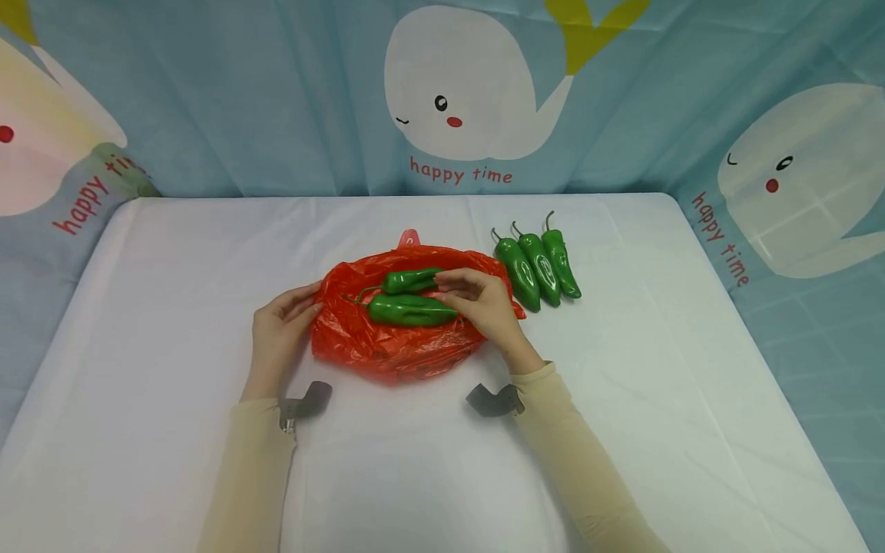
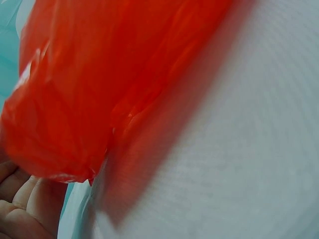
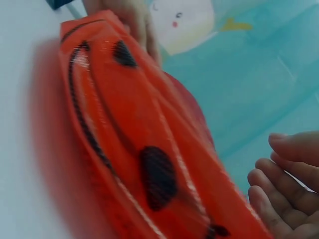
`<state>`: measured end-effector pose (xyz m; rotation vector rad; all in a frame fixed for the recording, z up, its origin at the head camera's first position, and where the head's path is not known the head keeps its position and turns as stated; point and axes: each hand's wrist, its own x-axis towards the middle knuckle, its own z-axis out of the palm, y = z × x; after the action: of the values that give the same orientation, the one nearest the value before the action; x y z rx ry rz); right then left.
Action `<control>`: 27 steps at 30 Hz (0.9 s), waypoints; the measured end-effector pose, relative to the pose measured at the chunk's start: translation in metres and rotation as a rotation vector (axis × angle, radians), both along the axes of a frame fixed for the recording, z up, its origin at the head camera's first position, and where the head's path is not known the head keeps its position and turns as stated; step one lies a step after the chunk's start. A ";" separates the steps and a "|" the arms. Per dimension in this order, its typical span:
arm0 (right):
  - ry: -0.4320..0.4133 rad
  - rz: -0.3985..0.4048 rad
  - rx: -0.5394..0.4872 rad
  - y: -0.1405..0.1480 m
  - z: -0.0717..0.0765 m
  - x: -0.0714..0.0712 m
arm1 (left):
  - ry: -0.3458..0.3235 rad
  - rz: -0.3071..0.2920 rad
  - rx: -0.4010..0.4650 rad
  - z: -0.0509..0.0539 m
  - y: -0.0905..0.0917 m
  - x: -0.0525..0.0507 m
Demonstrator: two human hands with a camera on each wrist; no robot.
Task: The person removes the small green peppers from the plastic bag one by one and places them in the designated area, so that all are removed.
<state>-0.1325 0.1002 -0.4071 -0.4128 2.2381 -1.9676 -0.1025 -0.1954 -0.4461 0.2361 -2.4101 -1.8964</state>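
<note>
A red plastic bag [image 1: 387, 357] lies with its mouth spread wide, two green peppers [image 1: 412, 310] side by side in it. At the bag's left edge, my left hand [image 1: 280, 322] pinches the plastic between thumb and fingers; in the left wrist view that hand [image 2: 30, 204] shows at the lower left beside the bag [image 2: 75, 99]. Over the bag's right part, my right hand [image 1: 487, 307] has its fingertips close to the peppers' right ends. The right wrist view shows this hand [image 3: 289, 189] with relaxed fingers and nothing visible between them, beside the dark-marked bag [image 3: 134, 109].
Three green peppers [image 1: 517, 273] lie in a slanted row on the white table [image 1: 664, 430], just right of the bag. Behind the table hangs a blue curtain [image 1: 276, 100] with whale prints. Dark wrist attachments [image 1: 494, 401] stick out near both sleeves.
</note>
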 end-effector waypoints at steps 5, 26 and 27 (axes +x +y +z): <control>0.002 -0.011 0.044 -0.004 -0.008 -0.002 | 0.001 0.003 0.008 -0.001 0.000 0.000; -0.033 0.012 0.293 -0.012 -0.018 -0.003 | -0.008 0.004 0.009 -0.001 0.000 -0.001; -0.032 0.019 0.308 -0.013 -0.018 -0.003 | -0.010 0.006 0.008 -0.001 -0.001 -0.001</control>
<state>-0.1350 0.0869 -0.4255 -0.3596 2.4499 -1.5701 -0.1033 -0.1960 -0.4475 0.2541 -2.4058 -1.9080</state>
